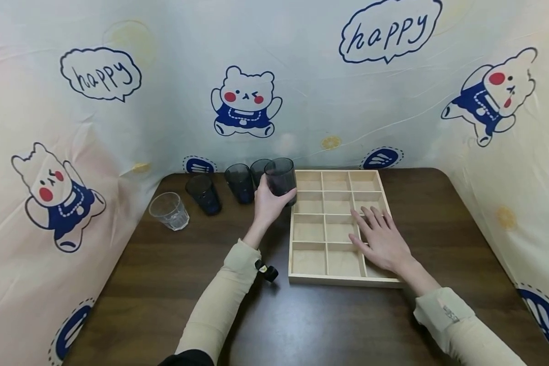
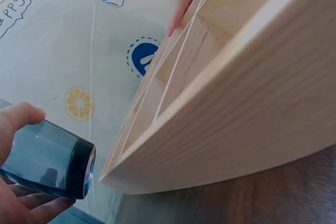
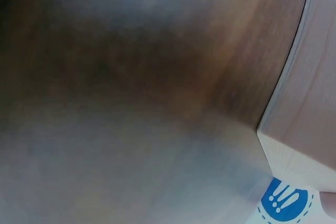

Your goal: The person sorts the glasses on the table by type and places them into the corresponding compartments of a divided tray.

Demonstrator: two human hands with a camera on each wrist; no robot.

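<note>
My left hand (image 1: 269,204) grips a dark blue-grey glass tumbler (image 1: 281,175), thumb on one side and fingers on the other. The tumbler is at the far left corner of a pale wooden divided tray (image 1: 343,280). In the left wrist view this tumbler (image 2: 47,156) lies sideways in the picture, its thick base pointing at the tray's corner. Over the tray's right-hand compartments, my right hand (image 1: 383,241) lies palm down with spread fingers and holds nothing. The right wrist view catches mostly tabletop and the outer corner of the tray (image 3: 302,98).
Left of the held tumbler stand more dark tumblers: one partly behind it (image 1: 258,170), one beside that (image 1: 239,184), and another farther left (image 1: 203,194). A clear glass (image 1: 170,212) stands at the table's left edge. Printed cloth (image 1: 302,112) hangs behind the brown table (image 1: 164,290).
</note>
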